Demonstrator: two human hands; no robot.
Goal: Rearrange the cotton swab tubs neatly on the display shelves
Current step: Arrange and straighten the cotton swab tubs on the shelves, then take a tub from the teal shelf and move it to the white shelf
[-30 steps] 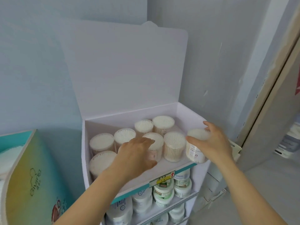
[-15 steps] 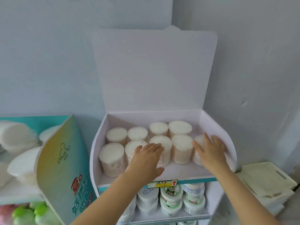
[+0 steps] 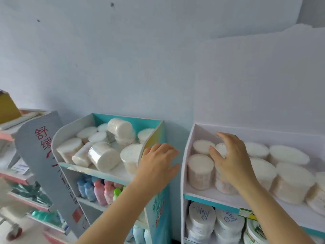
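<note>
Teal shelf (image 3: 149, 123) has come into view by left hand (image 3: 158, 161).

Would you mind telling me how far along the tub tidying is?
Done: upright tubs stand in rows on the white shelf. In hand: nothing; the right hand is over them, the left hand at the teal shelf's side. Left: jumbled tubs there, several toppled.

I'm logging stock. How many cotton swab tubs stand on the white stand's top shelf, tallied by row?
Back row tubs: 4
Front row tubs: 5
Total: 9
One in each row sits partly behind the right hand.
</note>
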